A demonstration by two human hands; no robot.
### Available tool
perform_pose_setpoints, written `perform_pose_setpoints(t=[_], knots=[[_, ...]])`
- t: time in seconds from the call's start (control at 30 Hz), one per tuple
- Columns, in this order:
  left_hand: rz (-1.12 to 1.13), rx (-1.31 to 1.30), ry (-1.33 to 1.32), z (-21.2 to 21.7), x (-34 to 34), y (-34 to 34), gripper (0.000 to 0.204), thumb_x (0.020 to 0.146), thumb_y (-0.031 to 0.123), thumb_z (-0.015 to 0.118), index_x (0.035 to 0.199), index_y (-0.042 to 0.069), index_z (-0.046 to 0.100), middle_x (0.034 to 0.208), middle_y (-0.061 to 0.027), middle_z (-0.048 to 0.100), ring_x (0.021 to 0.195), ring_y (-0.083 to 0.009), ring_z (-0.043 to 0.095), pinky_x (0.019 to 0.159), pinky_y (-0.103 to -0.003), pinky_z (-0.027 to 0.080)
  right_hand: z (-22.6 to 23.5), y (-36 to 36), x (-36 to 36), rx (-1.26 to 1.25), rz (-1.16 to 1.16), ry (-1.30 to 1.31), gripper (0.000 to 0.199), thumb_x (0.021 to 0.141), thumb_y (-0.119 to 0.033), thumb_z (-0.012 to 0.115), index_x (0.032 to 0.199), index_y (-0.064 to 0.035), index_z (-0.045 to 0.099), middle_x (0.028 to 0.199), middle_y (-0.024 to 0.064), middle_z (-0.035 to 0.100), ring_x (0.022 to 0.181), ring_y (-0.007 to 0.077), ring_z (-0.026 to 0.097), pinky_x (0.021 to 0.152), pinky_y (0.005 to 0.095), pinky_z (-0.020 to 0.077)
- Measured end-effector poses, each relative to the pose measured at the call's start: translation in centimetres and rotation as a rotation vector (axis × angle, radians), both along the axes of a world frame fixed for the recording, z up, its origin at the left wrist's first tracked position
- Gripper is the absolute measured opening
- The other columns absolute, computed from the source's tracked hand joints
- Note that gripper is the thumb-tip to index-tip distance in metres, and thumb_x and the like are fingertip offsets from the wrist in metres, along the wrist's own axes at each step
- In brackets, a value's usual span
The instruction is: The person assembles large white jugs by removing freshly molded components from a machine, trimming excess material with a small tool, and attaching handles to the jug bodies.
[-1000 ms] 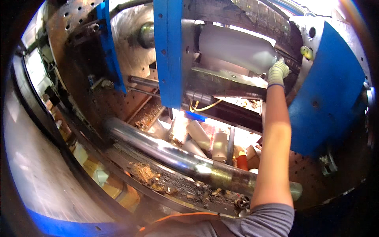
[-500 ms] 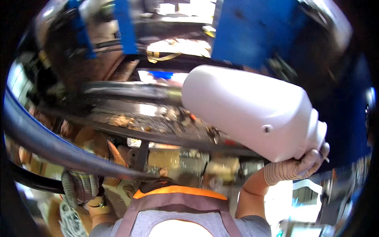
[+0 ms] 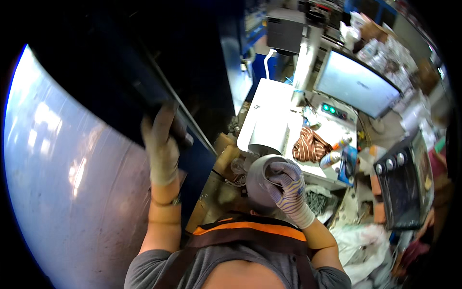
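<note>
My right hand (image 3: pixel 288 190), in a striped knit glove, grips the rim of a grey bottle-shaped metal vessel (image 3: pixel 258 190). The vessel is held close to my waist, its round mouth turned up and my fingers hooked over the edge. My left hand (image 3: pixel 162 147), also gloved and slightly blurred, is raised at the dark edge of a large machine door. It appears closed around a dark door handle (image 3: pixel 180 130), though shadow hides part of the grip. The door's big curved window (image 3: pixel 82 178) fills the left side.
A white worktable (image 3: pixel 255 113) ahead right carries a grey cylinder (image 3: pixel 270 137), a striped brown cloth (image 3: pixel 310 146) and small bottles (image 3: pixel 331 159). Beyond stand a monitor (image 3: pixel 356 82) and a button panel (image 3: pixel 332 111). At right are a black panel with knobs (image 3: pixel 404 183) and a white sack (image 3: pixel 361 245).
The view has swung from the machine's interior toward the worktable. The vessel has come from outstretched at the right to near my waist. My left hand has risen from the lower left.
</note>
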State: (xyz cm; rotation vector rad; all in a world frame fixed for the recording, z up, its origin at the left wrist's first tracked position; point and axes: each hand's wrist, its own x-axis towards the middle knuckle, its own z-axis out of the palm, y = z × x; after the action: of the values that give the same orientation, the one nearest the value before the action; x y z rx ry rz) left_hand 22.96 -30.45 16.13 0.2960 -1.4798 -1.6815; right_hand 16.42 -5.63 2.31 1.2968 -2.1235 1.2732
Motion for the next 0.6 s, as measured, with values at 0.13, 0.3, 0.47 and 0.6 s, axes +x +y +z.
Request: perform_pose_setpoints(t=[0.13,0.3,0.47,0.6], knots=[[-0.060,-0.030,-0.070,-0.4,-9.1,-2.2,0.024,0.083,0.026,0.065,0.069,0.013,0.051,0.052,0.0034,0.042,0.042,-0.0058,0.036,0.043,-0.021,0.029,-2.4,3.3,3.8,0.059,-0.220,-0.137,0.019,0.069,-0.016,0.075,0.078,-0.0069,0.060,0.105,0.0097,0.059,0.099,0.0329,0.055,0.084,0.0443,0.0450],[-0.139,0.059,0.056,-1.0,-17.6,-3.2,0.025,0.079,0.024,0.072,0.071,0.014,0.052,0.053,0.0056,0.044,0.040,-0.0046,0.036,0.039,-0.021,0.029,-3.3,5.6,6.2,0.092,-0.326,-0.240,0.019,0.070,-0.016,0.075,0.078,-0.0051,0.061,0.105,0.0122,0.060,0.098,0.0342,0.056,0.084,0.0428,0.0451],[0.012,-0.107,0.194,-2.7,-21.2,-5.4,0.020,0.082,0.019,0.068,0.076,0.007,0.053,0.056,0.0019,0.049,0.043,-0.0063,0.044,0.041,-0.022,0.037,-5.4,6.5,6.2,0.064,-0.385,-0.215,0.016,0.072,-0.015,0.073,0.077,-0.0062,0.062,0.104,0.0122,0.059,0.099,0.0329,0.055,0.084,0.0429,0.0444],[0.612,-0.759,-0.202,-4.0,-21.2,-3.2,0.059,0.083,0.024,0.067,0.127,-0.005,0.041,0.109,-0.0214,0.058,0.094,-0.0314,0.059,0.085,-0.033,0.048,-7.4,8.8,6.0,0.021,-0.515,-0.406,0.014,0.076,-0.019,0.070,0.080,-0.0089,0.061,0.106,0.0113,0.058,0.101,0.0328,0.053,0.090,0.0456,0.0381]])
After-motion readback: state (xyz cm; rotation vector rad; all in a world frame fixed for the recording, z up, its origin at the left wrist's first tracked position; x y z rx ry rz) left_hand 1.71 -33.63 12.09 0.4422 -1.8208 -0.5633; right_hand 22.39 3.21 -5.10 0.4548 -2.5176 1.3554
